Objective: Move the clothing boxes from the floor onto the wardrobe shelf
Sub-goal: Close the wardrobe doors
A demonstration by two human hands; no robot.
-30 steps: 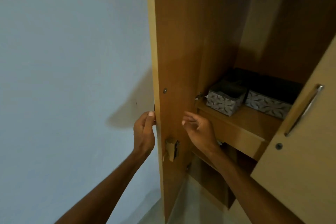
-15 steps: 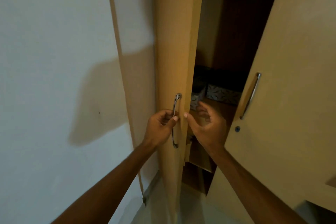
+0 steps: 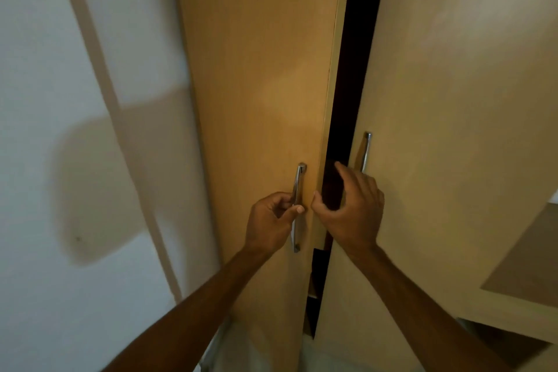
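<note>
Two flat wardrobe doors fill the view: a honey-tan, wood-grain laminate left door (image 3: 259, 100) with a pale edge band, and a paler beige matte right door (image 3: 453, 130). Narrow dark gap between them; interior unreadable.

Left hand (image 3: 271, 220): grip closed around the slim brushed-metal bar handle (image 3: 297, 205) of the left door, fingers curled behind the bar, thumb tip laid across its front. Placed at mid-bar, likely for leverage to swing the panel on its hinge.

Right hand (image 3: 350, 208): grip apart, holding nothing. Fingers spread and curved over the gap, thumb touching the left door's free edge, the other fingers reaching toward the right door's edge. It sits just below the matching metal bar handle (image 3: 365, 152) of the right door, not on it. Probably steadying or guiding the two edges (cannot tell which way the doors are moving).

Clothing boxes: not visible. None on the strip of pale floor (image 3: 271, 350) at the bottom edge; the shelf is hidden behind the doors, so their place cannot be confirmed.

White painted wall (image 3: 60, 130) to the left, smooth, carrying a soft shadow. Surfaces all hard, flat, low sheen; handles rounded and thin.
</note>
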